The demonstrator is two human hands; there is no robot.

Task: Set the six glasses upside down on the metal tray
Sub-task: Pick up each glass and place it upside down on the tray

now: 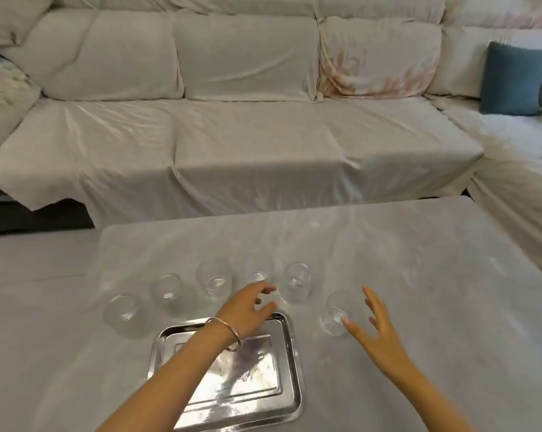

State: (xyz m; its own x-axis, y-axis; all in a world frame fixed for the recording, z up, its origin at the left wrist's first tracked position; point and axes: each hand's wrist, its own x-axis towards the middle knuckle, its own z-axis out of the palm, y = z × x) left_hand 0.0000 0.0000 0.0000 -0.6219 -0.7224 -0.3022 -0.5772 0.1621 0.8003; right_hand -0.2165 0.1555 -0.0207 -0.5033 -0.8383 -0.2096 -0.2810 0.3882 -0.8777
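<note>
The fingers of the left hand (248,308) are spread and loosely curled, gripping nothing; the fingertips (271,289) reach just short of the fourth glass (257,277), and whether they touch it is unclear. This hand hovers over the far edge of the metal tray (290,347), with a thin bangle (229,333) on the wrist and the bare forearm crossing above the tray. The right hand (377,333) is also open, fingers fanned out and empty, its thumb tip (346,322) at or just beside the side of the rightmost glass (335,313). Six clear glasses stand on a grey table (450,307) in a loose arc beyond the tray, none on it: the leftmost glass (121,310), a second glass (167,286), a third glass (215,279), then the fourth, a fifth glass (296,282) and the rightmost one. They are transparent and blurred, so which way up they stand is hard to tell. The tray is rectangular, shiny and bare, lying near the table's close edge between the two arms. Behind the table runs a long sofa (232,135) draped in pale cloth, with a blue cushion (514,79) at the right end.
</note>
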